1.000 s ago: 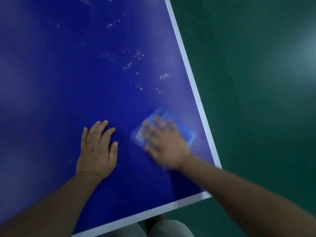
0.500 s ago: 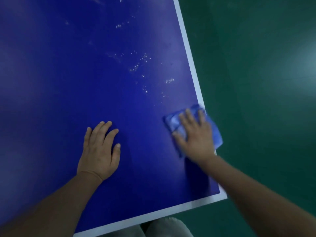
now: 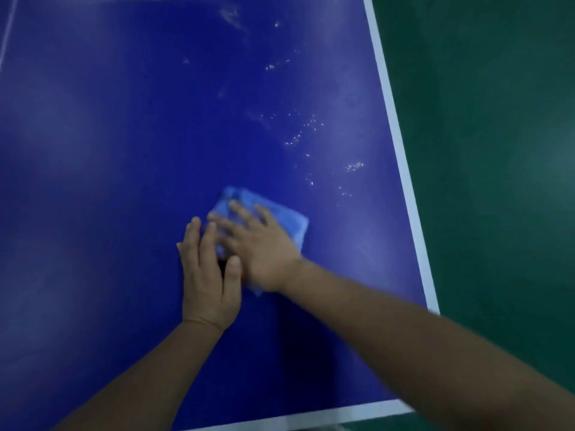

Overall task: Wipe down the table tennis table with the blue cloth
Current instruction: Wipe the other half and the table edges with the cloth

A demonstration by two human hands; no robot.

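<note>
The dark blue table tennis table (image 3: 124, 150) fills most of the view, its white edge line running down the right side and along the near end. My right hand (image 3: 261, 247) presses flat, fingers spread, on a folded light blue cloth (image 3: 289, 222) lying on the table. My left hand (image 3: 208, 275) rests flat on the table just left of it, its thumb touching my right hand. The cloth and my right hand are blurred by motion. Small white droplets (image 3: 301, 135) speckle the table beyond the cloth, toward the right edge.
Green floor (image 3: 497, 150) lies past the table's right edge and near end. A faint white line (image 3: 9, 26) shows at the far left of the table. The table corner (image 3: 434, 309) sits behind my right forearm.
My right hand has swept the cloth leftward from the table's right edge to beside my left hand. My left hand has stayed flat in place. The view has shifted to show more table.
</note>
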